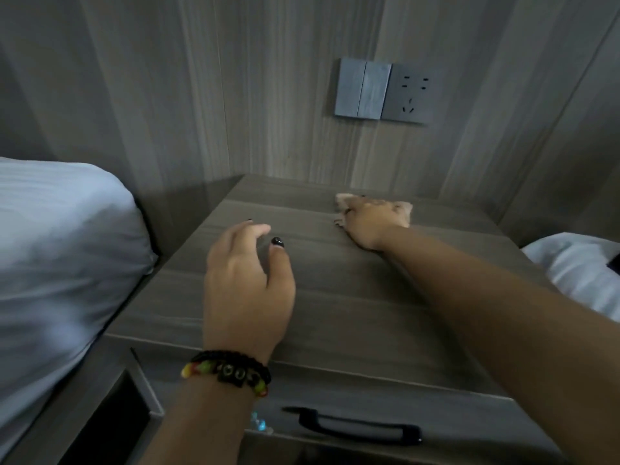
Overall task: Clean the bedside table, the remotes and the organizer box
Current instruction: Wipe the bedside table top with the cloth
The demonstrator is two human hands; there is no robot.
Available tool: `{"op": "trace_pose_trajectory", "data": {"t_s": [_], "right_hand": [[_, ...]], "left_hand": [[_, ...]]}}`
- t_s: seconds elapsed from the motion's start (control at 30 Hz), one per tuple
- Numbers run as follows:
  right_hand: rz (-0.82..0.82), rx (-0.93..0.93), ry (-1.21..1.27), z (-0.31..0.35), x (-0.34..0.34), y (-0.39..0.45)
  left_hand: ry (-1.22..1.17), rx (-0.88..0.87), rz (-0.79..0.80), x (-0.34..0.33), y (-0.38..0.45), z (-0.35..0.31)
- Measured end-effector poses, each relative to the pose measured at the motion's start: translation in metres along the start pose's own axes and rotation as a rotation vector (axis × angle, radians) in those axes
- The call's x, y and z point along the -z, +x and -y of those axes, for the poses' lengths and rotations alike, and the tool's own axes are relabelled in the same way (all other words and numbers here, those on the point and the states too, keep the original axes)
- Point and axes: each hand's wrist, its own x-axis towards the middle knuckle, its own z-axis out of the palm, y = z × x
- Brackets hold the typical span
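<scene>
The right hand [367,223] presses a small pale beige cloth [404,209] flat against the far right part of the grey wood-grain bedside table [335,297], near the panelled back wall; its fingers lie over the cloth, though how tightly they curl around it is hard to tell. The left hand [246,283] hovers over the middle of the table, fingers loosely curved, holding nothing. No remotes or organizer box show here. The likely risk is uneven coverage: the cloth is small and mostly hidden under the hand, so it could bunch or slip out on a sideways stroke, leaving streaks. A wide sweep could also brush the white bedding [577,270] at the right edge.
</scene>
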Motion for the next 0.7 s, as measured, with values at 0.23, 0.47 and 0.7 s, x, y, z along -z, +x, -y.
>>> {"op": "trace_pose_trajectory", "data": {"t_s": [0.23,0.47,0.7], "right_hand": [[-0.064,0.783,0.289,-0.023,0.005,-0.156],[0.016,0.364,0.392,-0.138,0.017,-0.127],[-0.095,0.015,0.088,-0.047,0.008,-0.098]], "left_hand": [[-0.051,-0.026,-0.003,0.004,-0.005,-0.003],[0.032,-0.117,-0.001,0.001,-0.014,-0.007],[0.018,-0.088,0.024,0.004,-0.013,-0.011]]}}
